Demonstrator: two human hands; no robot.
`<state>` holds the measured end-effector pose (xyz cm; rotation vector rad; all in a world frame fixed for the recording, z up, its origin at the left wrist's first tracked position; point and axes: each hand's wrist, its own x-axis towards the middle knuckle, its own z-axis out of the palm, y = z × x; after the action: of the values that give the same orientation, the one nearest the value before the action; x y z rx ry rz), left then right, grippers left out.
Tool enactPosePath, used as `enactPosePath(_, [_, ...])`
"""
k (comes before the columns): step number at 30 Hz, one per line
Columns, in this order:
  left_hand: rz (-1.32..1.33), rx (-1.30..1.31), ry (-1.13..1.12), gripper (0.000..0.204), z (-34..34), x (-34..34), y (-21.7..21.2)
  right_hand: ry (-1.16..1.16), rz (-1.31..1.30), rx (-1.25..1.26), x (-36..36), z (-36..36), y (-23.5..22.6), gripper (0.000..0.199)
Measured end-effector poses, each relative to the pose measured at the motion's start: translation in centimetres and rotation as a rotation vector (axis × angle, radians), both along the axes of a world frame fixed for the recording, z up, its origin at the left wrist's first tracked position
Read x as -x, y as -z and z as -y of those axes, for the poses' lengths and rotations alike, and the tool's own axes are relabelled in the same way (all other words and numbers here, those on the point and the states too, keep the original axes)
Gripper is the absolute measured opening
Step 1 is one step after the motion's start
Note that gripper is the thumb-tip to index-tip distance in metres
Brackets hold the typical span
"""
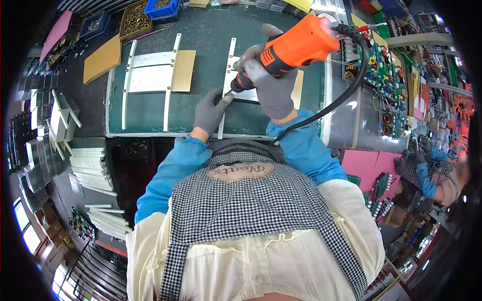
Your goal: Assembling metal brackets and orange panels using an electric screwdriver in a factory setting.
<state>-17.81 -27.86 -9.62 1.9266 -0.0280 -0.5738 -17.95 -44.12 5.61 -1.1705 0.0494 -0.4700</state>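
My right hand (273,85), in a grey glove, is wrapped round an orange electric screwdriver (296,42). The tool tilts down to the left, and its bit meets a long white strip (231,57) with brass-coloured screws. Close to the bit tip, the gloved thumb and fingers of my left hand (211,111) are pinched together at the strip. Whatever lies between them is too small to make out. A white plate under the strip is largely hidden by my right hand. Farther left lies a similar assembly: a white plate (150,75) between two white strips (169,95), with brass-coloured screws.
A brown board (103,60) lies left of the green mat (201,65). Screws fill a box (135,22) beside a blue bin (163,9) at the back. The black cable (346,93) loops past my right forearm. Circuit boards (384,75) stand right; a co-worker (437,175) is beyond.
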Motion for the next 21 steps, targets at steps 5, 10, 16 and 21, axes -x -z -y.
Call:
enactPosePath(5, [-0.01,-0.035,0.004,0.047,0.0,0.1,-0.3,0.016,-0.036,0.01,0.2,-0.4,-0.1,0.065])
enactPosePath(10, [0.059,-0.025,0.003,0.049,0.0,0.2,-0.5,0.134,-0.026,0.095,0.2,-1.1,0.1,0.058])
enactPosePath(16, [0.261,-0.109,0.161,0.043,-1.4,-0.2,3.9,-0.228,-0.207,0.403,-0.3,-2.3,0.4,0.049])
enactPosePath(21, [0.516,-0.283,0.37,0.03,-2.3,-1.0,6.5,-0.142,0.0,0.484,-0.5,-3.1,0.1,0.053])
